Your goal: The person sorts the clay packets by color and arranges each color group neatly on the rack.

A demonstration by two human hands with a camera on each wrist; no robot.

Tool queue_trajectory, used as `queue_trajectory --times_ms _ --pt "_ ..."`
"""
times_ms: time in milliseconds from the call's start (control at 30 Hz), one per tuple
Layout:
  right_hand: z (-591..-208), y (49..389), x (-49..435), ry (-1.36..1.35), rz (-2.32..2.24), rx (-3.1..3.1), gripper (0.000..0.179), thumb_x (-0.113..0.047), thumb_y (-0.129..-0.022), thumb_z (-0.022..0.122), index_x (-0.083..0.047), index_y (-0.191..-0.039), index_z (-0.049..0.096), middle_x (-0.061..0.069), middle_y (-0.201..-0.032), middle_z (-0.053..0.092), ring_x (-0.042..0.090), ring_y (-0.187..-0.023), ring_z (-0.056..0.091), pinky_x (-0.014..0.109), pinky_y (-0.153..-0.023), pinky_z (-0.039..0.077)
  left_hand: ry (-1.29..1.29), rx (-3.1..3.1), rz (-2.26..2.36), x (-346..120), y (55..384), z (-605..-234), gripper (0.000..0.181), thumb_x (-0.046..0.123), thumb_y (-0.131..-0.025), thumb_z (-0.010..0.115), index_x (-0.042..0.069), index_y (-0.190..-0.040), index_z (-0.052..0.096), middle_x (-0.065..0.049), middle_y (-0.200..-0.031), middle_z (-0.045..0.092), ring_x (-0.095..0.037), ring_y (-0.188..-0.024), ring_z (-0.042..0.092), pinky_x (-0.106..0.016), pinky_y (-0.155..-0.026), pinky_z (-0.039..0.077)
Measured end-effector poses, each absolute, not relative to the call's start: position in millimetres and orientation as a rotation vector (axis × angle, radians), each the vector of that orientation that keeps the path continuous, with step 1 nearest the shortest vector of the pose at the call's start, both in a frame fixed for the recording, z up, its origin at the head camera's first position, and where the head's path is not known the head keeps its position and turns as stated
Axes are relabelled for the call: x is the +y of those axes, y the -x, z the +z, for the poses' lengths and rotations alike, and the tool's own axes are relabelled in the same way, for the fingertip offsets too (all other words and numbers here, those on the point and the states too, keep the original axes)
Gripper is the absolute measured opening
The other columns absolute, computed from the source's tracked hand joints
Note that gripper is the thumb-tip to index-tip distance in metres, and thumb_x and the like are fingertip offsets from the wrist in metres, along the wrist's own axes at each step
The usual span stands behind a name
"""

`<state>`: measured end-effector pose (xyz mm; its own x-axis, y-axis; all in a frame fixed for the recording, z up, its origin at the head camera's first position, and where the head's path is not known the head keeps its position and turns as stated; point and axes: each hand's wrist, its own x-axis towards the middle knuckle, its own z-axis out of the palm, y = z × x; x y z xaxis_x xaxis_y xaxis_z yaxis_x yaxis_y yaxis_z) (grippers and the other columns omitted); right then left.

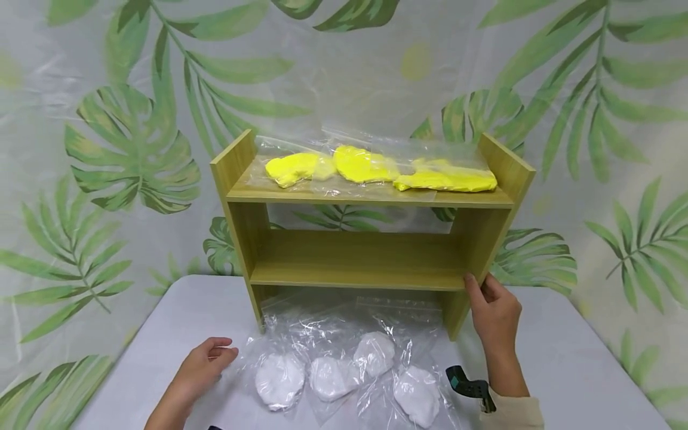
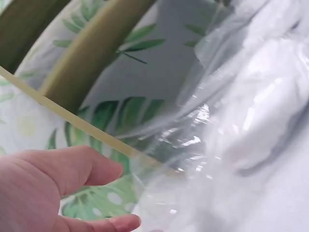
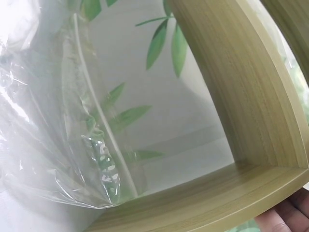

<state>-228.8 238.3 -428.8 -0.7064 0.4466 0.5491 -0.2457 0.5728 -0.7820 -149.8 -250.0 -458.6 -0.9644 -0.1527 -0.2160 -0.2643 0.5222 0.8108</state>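
A small two-tier wooden shelf [image 1: 355,258] stands on the white table. On its right side panel [image 1: 480,245], my right hand [image 1: 497,313] grips the edge, thumb on the front and fingers around the outer face; those fingers [image 3: 289,215] show at the corner of the right wrist view. My left hand [image 1: 201,367] hovers empty beside the leftmost clear bag of white, clay-like stuff [image 1: 279,382], thumb and fingers apart. Whether it touches the plastic I cannot tell. More bagged white lumps [image 1: 374,354] lie in front of and partly under the shelf.
Three clear zip bags with yellow lumps [image 1: 365,164] lie along the shelf's top board. The middle board [image 1: 355,260] sits below it. A leaf-patterned cloth [image 1: 344,71] hangs behind the table [image 1: 150,340]. A black strap device [image 1: 467,385] is on the right wrist.
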Motion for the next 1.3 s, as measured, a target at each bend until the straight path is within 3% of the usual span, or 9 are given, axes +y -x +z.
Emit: queue_trajectory --times_ms 400,600,767,1033,1300 --pt "-429 230 238 0.166 1.144 -2.040 0.030 -0.028 -0.091 0.067 -0.005 -0.109 0.073 0.018 -0.093 0.072 -0.023 -0.071 0.052 0.004 -0.058 0.042 0.385 2.496 1.512 -239 156 -477 0.053 0.025 -0.087 0.071 -0.008 -0.123 0.049 -0.009 -0.090 0.066 -0.019 -0.076 0.062 -0.037 -0.066 0.055" --pt "-428 227 236 0.161 1.164 -2.049 0.032 -0.028 -0.091 0.066 -0.004 -0.113 0.072 0.018 -0.096 0.072 -0.024 -0.073 0.051 0.002 -0.061 0.042 0.413 2.571 1.415 -232 153 -484 0.043 0.030 -0.077 0.081 0.000 -0.100 0.060 -0.004 -0.075 0.056 -0.017 -0.065 0.054 -0.031 -0.059 0.048" --pt "-427 227 236 0.165 1.161 -2.057 0.033 -0.028 -0.092 0.066 -0.004 -0.113 0.071 0.018 -0.096 0.071 -0.025 -0.073 0.050 0.001 -0.062 0.041 0.399 2.671 1.293 -227 151 -484 0.042 0.040 -0.073 0.081 0.005 -0.089 0.065 -0.003 -0.080 0.056 -0.017 -0.074 0.051 -0.029 -0.061 0.043" --pt "-428 229 236 0.178 1.150 -2.061 0.033 -0.029 -0.093 0.064 -0.003 -0.113 0.071 0.017 -0.097 0.072 -0.024 -0.074 0.050 0.002 -0.063 0.041 0.364 2.733 1.195 -220 148 -482 0.044 0.047 -0.071 0.081 0.008 -0.086 0.068 -0.002 -0.085 0.062 -0.019 -0.079 0.054 -0.034 -0.066 0.046" --pt "-427 230 236 0.166 1.150 -2.046 0.030 -0.027 -0.092 0.065 -0.002 -0.108 0.073 0.019 -0.095 0.072 -0.023 -0.074 0.051 0.002 -0.063 0.042 0.272 2.869 1.059 -210 145 -482 0.042 0.047 -0.069 0.082 0.010 -0.081 0.065 0.001 -0.079 0.058 -0.017 -0.075 0.052 -0.036 -0.069 0.045"
